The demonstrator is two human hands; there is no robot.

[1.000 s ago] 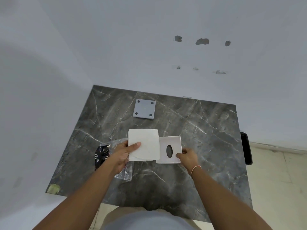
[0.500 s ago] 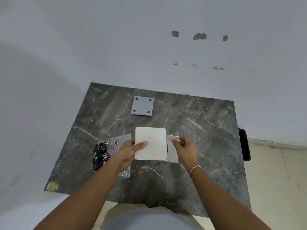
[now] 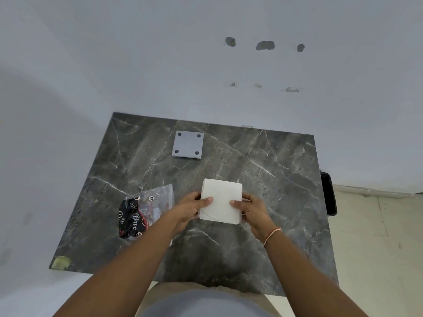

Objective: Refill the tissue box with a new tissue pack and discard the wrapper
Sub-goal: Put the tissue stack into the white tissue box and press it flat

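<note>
A white stack of tissues (image 3: 220,202) sits in the middle of the dark marble table (image 3: 274,179). My left hand (image 3: 190,209) grips its left side, thumb on top. My right hand (image 3: 251,210) grips its right side, thumb on top. The white tissue box with the oval slot is hidden under the stack; only a sliver of white shows at the right edge. The clear plastic wrapper (image 3: 146,211) with black and red print lies on the table left of my left wrist. A grey square box lid (image 3: 188,144) with dark corner dots lies further back.
The table stands against a white wall. A black object (image 3: 328,193) hangs just off the table's right edge above a tiled floor. A yellowish patch (image 3: 60,263) marks the near left corner.
The tissue stack has moved right over the slotted white box, which is now covered. My right hand has shifted from the box's edge onto the stack.
</note>
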